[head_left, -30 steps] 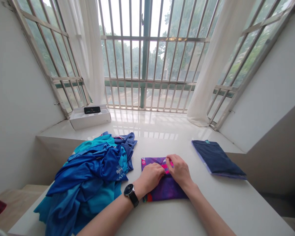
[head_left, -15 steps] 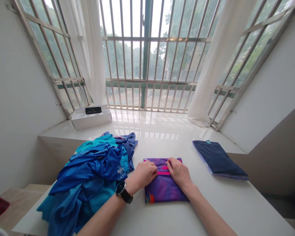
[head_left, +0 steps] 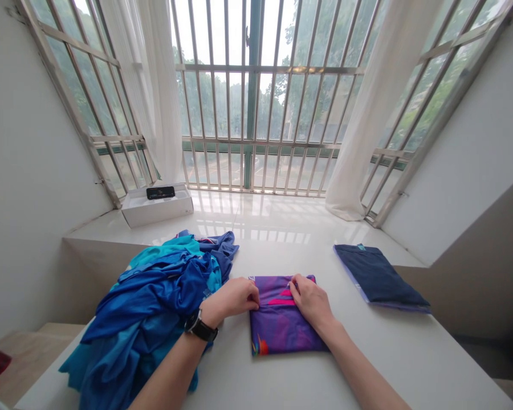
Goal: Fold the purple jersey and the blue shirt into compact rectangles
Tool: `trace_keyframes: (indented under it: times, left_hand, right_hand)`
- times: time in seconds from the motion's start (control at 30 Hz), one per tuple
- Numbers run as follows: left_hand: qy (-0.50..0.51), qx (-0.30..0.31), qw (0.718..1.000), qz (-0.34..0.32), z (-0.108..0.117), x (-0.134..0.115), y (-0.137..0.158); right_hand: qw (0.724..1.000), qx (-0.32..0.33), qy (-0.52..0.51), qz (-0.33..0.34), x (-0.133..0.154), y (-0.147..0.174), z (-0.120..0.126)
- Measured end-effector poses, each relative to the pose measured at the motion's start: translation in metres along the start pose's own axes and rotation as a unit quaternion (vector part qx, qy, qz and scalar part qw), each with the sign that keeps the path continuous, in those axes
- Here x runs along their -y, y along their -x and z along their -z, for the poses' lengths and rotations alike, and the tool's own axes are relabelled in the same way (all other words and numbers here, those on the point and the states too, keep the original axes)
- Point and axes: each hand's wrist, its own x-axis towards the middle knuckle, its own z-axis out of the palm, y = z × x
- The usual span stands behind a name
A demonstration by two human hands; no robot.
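A purple garment (head_left: 282, 333) with pink streaks lies folded into a flat rectangle on the white table, in front of me. My left hand (head_left: 236, 297) has its fingers curled together at the garment's left edge, in a pinch on the cloth. On the upper right part, my right hand (head_left: 312, 300) rests with thumb and fingers closed on the fabric beside the pink streak; the fingertips are partly hidden. A black watch (head_left: 200, 326) is on my left wrist. Left of the garment sits a loose heap of blue and teal clothes (head_left: 154, 302), partly behind my left forearm.
A dark navy folded garment (head_left: 380, 276) lies at the table's right side. On the sill at the back left stands a white box (head_left: 158, 213) with a black phone (head_left: 160, 193) on it. White curtains (head_left: 353, 165) hang before the barred window (head_left: 250, 102).
My left hand has slid left, from the pink streak to the garment's left edge. My right hand stays in its place. The folded garment lies nearly as before.
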Motion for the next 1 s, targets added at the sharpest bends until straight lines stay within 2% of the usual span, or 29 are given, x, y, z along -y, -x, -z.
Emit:
trace_keyframes:
  times: [0.2,0.5,0.67,1.0]
  left_hand:
    - [0.016,0.009,1.0,0.016,0.003,0.0,0.004]
    - [0.041,0.046,0.994,0.09,0.005,0.01,0.007]
    - [0.062,0.055,0.993,0.085,0.005,0.01,0.007]
    - [0.04,0.058,0.995,0.072,0.002,0.015,0.006]
  right_hand:
    - [1.0,0.003,0.002,0.0,0.0,0.0,0.002]
    - [1.0,0.004,-0.003,-0.002,0.001,0.001,0.003]
    - [1.0,0.005,-0.007,-0.001,0.001,0.001,0.004]
    - [1.0,-0.003,-0.014,0.007,-0.001,0.002,0.004]
